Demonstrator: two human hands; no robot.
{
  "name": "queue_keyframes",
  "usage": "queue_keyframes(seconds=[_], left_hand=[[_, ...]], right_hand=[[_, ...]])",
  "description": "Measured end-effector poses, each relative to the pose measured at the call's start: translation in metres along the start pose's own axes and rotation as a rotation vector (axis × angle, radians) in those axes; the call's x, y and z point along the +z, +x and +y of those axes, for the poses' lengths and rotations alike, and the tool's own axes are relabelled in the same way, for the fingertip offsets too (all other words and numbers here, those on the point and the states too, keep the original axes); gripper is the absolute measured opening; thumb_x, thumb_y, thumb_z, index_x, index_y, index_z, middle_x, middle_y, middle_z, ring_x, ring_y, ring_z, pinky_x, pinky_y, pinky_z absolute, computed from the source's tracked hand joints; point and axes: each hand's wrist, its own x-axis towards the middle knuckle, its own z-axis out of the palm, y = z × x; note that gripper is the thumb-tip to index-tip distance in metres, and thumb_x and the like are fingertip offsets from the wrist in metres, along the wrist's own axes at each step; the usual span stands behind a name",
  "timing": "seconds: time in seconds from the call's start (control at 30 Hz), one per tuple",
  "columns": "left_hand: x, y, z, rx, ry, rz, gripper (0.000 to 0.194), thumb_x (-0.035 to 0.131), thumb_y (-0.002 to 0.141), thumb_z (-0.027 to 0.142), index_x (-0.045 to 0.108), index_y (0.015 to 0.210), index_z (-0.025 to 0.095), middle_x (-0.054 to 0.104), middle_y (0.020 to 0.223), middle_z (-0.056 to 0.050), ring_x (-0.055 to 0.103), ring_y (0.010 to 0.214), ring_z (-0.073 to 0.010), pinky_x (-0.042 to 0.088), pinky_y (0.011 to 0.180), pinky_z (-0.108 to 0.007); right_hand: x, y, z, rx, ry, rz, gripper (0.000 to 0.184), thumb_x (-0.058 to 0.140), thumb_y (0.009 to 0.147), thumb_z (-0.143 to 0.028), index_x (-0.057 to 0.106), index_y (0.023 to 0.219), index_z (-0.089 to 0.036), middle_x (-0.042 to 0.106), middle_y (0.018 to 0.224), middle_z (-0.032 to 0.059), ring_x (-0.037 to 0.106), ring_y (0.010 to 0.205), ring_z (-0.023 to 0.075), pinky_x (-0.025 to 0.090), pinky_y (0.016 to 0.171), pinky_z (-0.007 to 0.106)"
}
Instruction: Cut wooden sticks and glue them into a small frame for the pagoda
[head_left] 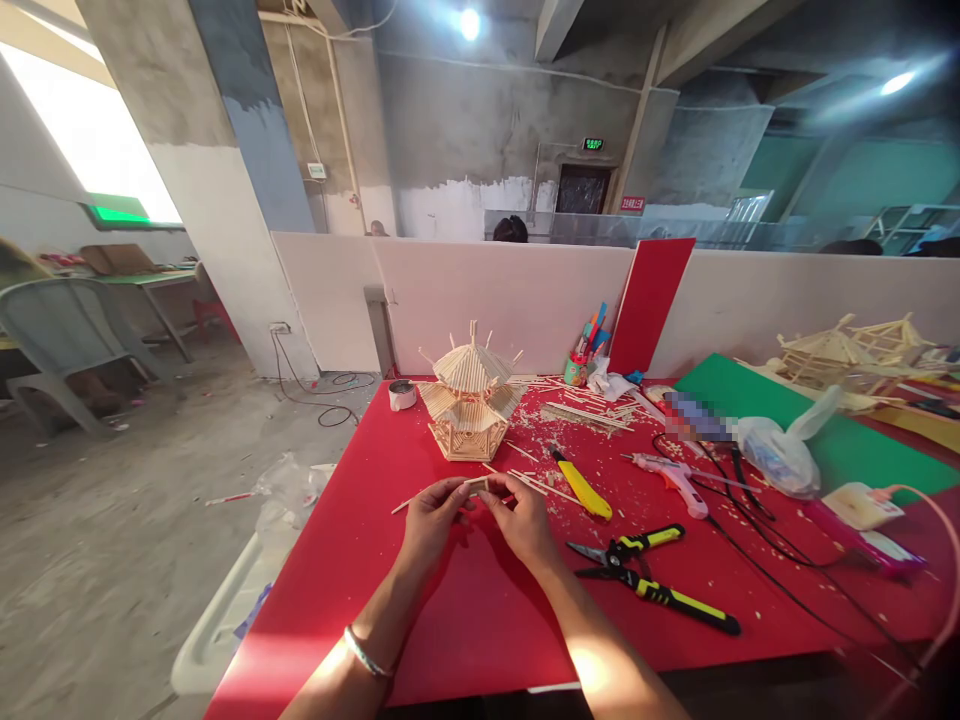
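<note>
Both the left hand (433,515) and, beside it, the right hand (523,515) grasp a short wooden piece (477,486) between thumbs and fingertips, directly in front of the pavilion model (472,412) on the red tabletop (480,640). To handle the piece well, keep the pinch light and even at both ends, steady the wrists, and sight along its length before adding pressure, since something so slim probably snaps or twists easily. Whether it is one stick or several joined is too small to tell.

The model carries two flaring roofs of thin pale sticks laid side by side, so the slopes look ribbed, above angular lattice walls. To its right, behind a spill of loose sticks (600,408) and crumbly shavings, stands a patterned cup (576,372) of pens. Right and forward of the model lies a cutter (582,484) with a smooth yellow handle; further that way, shears (646,587) with black-and-yellow grips and parted handles. Past these, still right of the model, come a pink plastic glue gun (671,472), a crinkled translucent bag (780,460) and a flat green board (892,450).
</note>
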Motion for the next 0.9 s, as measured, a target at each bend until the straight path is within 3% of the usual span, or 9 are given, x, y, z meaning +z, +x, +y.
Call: queue_keyframes(seconds=[0.27,0.43,0.6,0.7,0.77,0.9], left_hand=[[-0.001,-0.001,0.004,-0.012,0.065,0.011,0.033,0.085,0.064,0.036,0.076,0.087,0.013,0.069,0.064,-0.003,0.058,0.046,-0.0114,0.049,0.042,-0.022],[-0.002,-0.004,0.014,-0.061,0.147,-0.025,0.027,0.081,0.066,0.030,0.077,0.085,0.011,0.069,0.062,-0.005,0.056,0.045,-0.0108,0.038,0.040,-0.019],[-0.012,0.000,0.024,0.046,0.264,0.154,0.019,0.075,0.067,0.029,0.077,0.077,0.013,0.062,0.051,0.000,0.049,0.041,-0.0093,0.031,0.039,-0.019],[-0.018,0.003,0.027,0.082,0.224,0.223,0.017,0.074,0.067,0.030,0.076,0.072,0.014,0.068,0.062,-0.003,0.052,0.046,-0.0088,0.032,0.040,-0.019],[-0.018,0.003,0.027,0.030,0.200,0.173,0.019,0.075,0.067,0.030,0.076,0.075,0.013,0.070,0.067,-0.005,0.054,0.047,-0.0090,0.032,0.039,-0.019],[-0.014,0.000,0.020,-0.173,0.179,-0.073,0.030,0.077,0.070,0.037,0.074,0.086,0.011,0.066,0.055,-0.004,0.059,0.042,-0.0132,0.036,0.038,-0.020]], right_hand=[[-0.003,0.001,-0.001,0.020,-0.024,-0.018,0.021,0.058,0.086,-0.036,0.071,0.092,-0.020,0.074,0.086,0.0062,0.068,0.079,0.0191,0.052,0.066,0.027],[-0.005,0.000,0.002,0.029,-0.028,-0.050,0.020,0.062,0.082,-0.035,0.072,0.090,-0.020,0.073,0.086,0.0060,0.065,0.076,0.0185,0.050,0.068,0.029],[-0.007,-0.003,-0.003,0.100,0.051,-0.121,0.018,0.065,0.079,-0.036,0.072,0.083,-0.020,0.071,0.079,0.0027,0.060,0.067,0.0157,0.048,0.065,0.027],[-0.007,-0.003,-0.005,0.183,0.127,-0.140,0.020,0.065,0.077,-0.037,0.071,0.083,-0.019,0.067,0.069,0.0002,0.059,0.064,0.0150,0.047,0.062,0.026],[-0.006,-0.003,-0.004,0.241,0.184,-0.137,0.025,0.064,0.075,-0.036,0.070,0.092,-0.018,0.065,0.069,-0.0005,0.058,0.063,0.0144,0.045,0.058,0.024],[-0.005,-0.001,-0.002,0.334,0.274,-0.149,0.041,0.062,0.075,-0.040,0.066,0.109,-0.017,0.064,0.070,-0.0012,0.051,0.053,0.0114,0.038,0.047,0.022]])
